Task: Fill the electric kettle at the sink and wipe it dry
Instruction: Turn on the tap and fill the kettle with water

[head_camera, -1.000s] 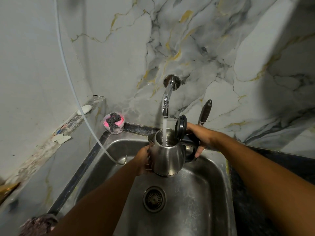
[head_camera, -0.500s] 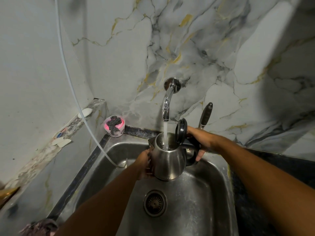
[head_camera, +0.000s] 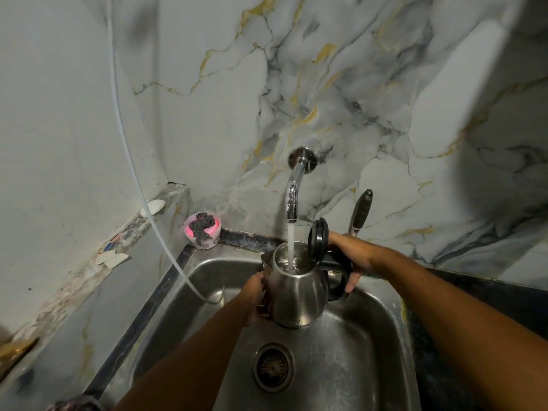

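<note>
A steel electric kettle [head_camera: 298,295] hangs upright over the steel sink [head_camera: 350,360], its black lid [head_camera: 318,243] flipped open. Water runs from the chrome wall tap [head_camera: 293,197] straight into the kettle's mouth. My right hand [head_camera: 351,256] grips the black handle on the kettle's right side. My left hand [head_camera: 255,298] is pressed against the kettle's left wall below the spout, steadying it.
A pink tub with a steel scrubber [head_camera: 202,231] stands at the sink's back left corner. A thin white hose [head_camera: 142,200] drops into the basin. A black-handled tool [head_camera: 361,212] leans on the marble wall. The drain [head_camera: 273,367] lies below the kettle. Soap pieces [head_camera: 152,207] rest on the left ledge.
The kettle and both hands stay under the running tap; the view has only shifted slightly, so everything sits a little lower in the frame.
</note>
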